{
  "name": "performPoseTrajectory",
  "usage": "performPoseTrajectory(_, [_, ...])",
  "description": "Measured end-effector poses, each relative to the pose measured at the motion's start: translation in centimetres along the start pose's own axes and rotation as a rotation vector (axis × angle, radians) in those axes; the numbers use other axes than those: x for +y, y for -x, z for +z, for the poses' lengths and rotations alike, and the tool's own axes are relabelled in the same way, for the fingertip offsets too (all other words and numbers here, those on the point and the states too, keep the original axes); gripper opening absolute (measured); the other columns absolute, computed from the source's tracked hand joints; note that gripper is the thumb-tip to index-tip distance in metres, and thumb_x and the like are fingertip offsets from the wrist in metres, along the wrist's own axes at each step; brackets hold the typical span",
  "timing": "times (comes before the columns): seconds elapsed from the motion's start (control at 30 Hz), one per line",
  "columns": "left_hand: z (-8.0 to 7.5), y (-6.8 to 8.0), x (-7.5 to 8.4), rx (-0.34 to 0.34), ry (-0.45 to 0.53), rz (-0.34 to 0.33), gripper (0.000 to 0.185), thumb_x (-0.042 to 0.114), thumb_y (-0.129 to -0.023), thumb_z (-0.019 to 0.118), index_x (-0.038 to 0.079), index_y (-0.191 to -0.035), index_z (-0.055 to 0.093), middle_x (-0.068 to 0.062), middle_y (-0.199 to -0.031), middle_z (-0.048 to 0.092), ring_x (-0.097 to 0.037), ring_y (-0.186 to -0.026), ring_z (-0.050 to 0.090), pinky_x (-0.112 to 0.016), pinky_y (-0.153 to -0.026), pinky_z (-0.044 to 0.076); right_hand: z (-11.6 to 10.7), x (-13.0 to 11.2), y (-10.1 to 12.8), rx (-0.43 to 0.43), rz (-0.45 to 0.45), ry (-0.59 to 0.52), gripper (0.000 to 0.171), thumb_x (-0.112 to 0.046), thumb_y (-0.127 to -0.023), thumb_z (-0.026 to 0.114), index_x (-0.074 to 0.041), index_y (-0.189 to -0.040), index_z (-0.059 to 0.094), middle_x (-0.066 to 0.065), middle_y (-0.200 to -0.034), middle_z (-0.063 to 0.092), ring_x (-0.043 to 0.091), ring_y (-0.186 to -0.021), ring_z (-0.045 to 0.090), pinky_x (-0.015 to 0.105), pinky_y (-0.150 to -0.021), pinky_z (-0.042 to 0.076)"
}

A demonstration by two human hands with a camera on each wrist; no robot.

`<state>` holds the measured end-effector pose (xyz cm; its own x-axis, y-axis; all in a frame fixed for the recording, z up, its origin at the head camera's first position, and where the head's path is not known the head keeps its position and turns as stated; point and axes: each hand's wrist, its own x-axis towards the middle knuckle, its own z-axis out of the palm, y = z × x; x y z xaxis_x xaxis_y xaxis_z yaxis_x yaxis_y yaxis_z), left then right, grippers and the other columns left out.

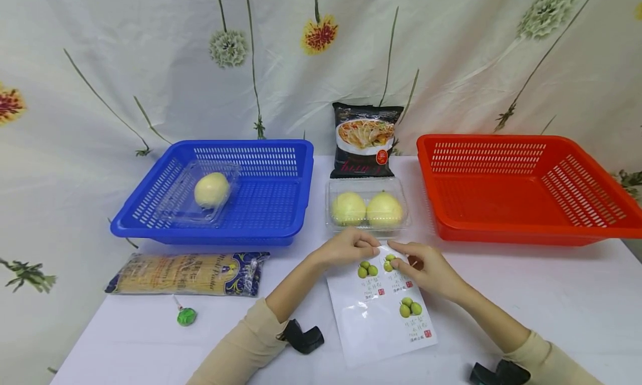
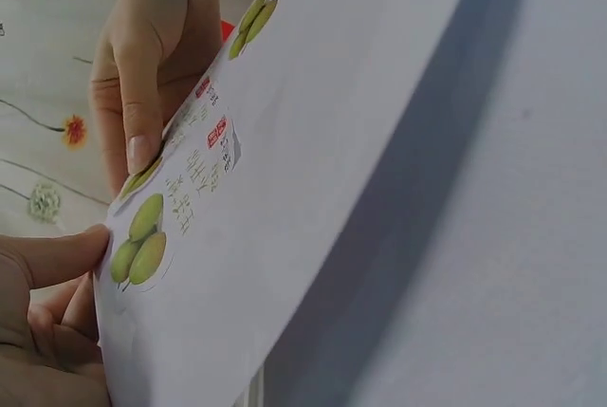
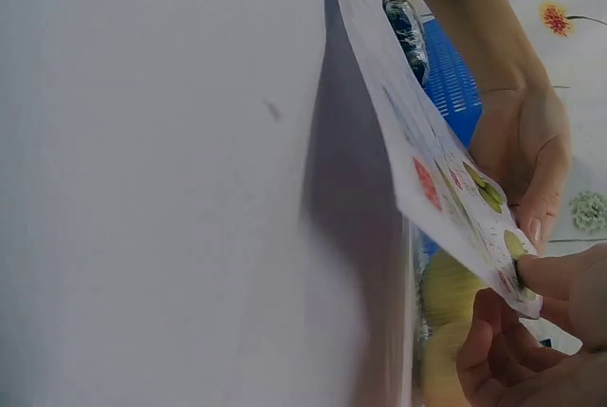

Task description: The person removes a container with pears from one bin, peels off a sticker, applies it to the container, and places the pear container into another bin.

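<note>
A white sheet of stickers (image 1: 358, 329), printed with green fruit and small red seals, slants up from the white table between both hands. My left hand (image 1: 351, 247) pinches its top edge, thumb beside a fruit sticker (image 2: 140, 241). At the top right corner, my right hand (image 1: 428, 268) grips the sheet between thumb and fingers, the thumb (image 3: 560, 274) on another sticker (image 3: 515, 245). That sticker bends at the edge in the left wrist view. A third sticker (image 1: 411, 308) lies lower on the right side. Part of the sheet's lower left is bare.
Just beyond the hands sits a clear clamshell box (image 1: 368, 227) with two pale yellow fruits, before a black noodle packet (image 1: 368, 165). A blue basket (image 1: 225, 235) holding a boxed fruit stands left, a red basket (image 1: 531, 233) right. Pasta (image 1: 185, 274) and a green lollipop (image 1: 186, 316) lie left.
</note>
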<state>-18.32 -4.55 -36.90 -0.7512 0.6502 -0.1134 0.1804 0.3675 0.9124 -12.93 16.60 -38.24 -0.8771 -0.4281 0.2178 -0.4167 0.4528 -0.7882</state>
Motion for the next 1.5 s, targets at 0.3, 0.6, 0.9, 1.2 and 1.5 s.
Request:
performPoseTrajectory(0.3, [-0.2,0.1,0.2,-0.029,0.095,0.009,0.019,0.003,-0.090,0.057,-0.010,-0.102,0.065,-0.018,-0.087,0.070,-0.006,-0.067,0.061,-0.020,-0.065,0.052,0.2,-0.3,0.5,0.112,0.039,0.004,0.024,-0.006,-0.080,0.073,0.001,-0.103,0.069,0.003,-0.084,0.068,0.009,-0.064,0.055,0.021,-0.060,0.051])
performPoseTrajectory(0.6, [0.0,0.2,0.3,-0.002,0.111,0.003,0.019,0.001,-0.089,0.057,-0.010,-0.103,0.064,-0.022,-0.090,0.070,-0.007,-0.067,0.062,-0.020,-0.065,0.052,0.4,-0.9,1.0,0.187,-0.052,0.111,0.022,0.000,-0.077,0.074,0.000,-0.099,0.069,0.003,-0.083,0.070,0.006,-0.063,0.059,0.023,-0.060,0.053])
performPoseTrajectory(0.9, [0.2,0.3,0.3,-0.003,0.122,0.011,0.019,0.002,-0.088,0.058,-0.010,-0.103,0.064,-0.023,-0.090,0.069,-0.006,-0.068,0.062,-0.020,-0.067,0.052,0.5,-0.8,1.0,0.217,-0.106,0.145,0.020,0.007,-0.074,0.074,-0.001,-0.092,0.068,0.003,-0.079,0.069,0.004,-0.061,0.055,0.022,-0.057,0.052])
performPoseTrajectory(1.2, [0.2,0.2,0.1,0.004,0.126,0.021,0.021,0.002,-0.089,0.058,-0.011,-0.104,0.062,-0.023,-0.090,0.069,-0.006,-0.069,0.062,-0.019,-0.069,0.051,1.0,-0.8,0.9,0.298,-0.190,0.231,0.023,0.010,-0.068,0.076,-0.006,-0.082,0.068,-0.006,-0.071,0.063,0.004,-0.061,0.048,0.021,-0.052,0.046])
performPoseTrajectory(1.5, [0.5,0.1,0.1,0.028,0.059,-0.010,0.021,0.004,-0.089,0.058,-0.008,-0.104,0.064,-0.020,-0.088,0.070,-0.008,-0.071,0.063,-0.018,-0.068,0.050,1.0,-1.1,1.0,0.330,-0.241,0.389,0.026,0.009,-0.065,0.079,-0.011,-0.074,0.065,0.012,-0.104,0.058,0.024,-0.095,0.048,0.038,-0.073,0.047])
